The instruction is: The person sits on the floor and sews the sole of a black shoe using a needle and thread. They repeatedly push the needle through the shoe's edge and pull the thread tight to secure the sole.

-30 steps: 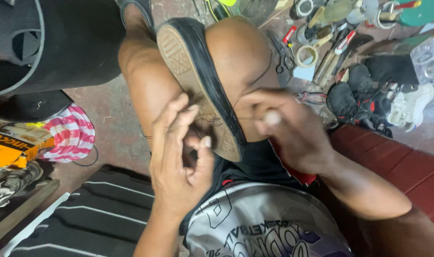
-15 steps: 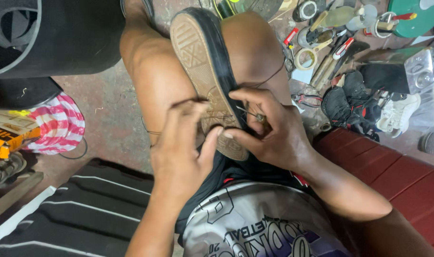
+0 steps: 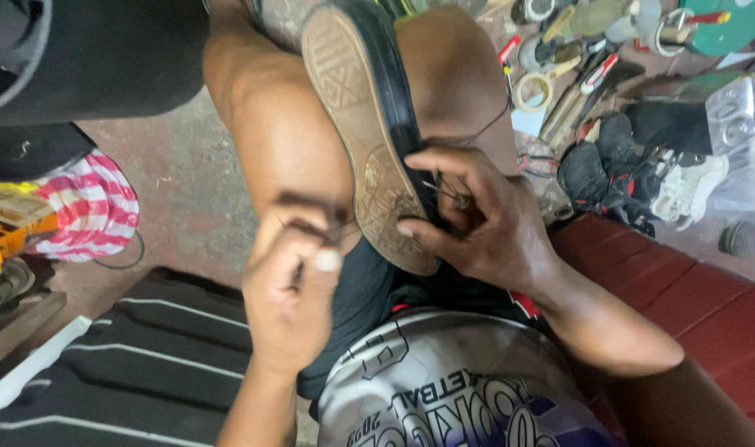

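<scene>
Between the person's bare knees a black shoe is wedged sole-up, so it stays put for stitching; the right hand has its grip pinched on a needle at the sole's edge; the left hand, grip closed on thread, draws it taut; tools lie on the floor nearby

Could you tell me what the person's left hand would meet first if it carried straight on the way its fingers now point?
Most likely the bare thigh just beyond the left hand. The fingers point up the picture toward it, left of the shoe; depth is hard to judge.
</scene>
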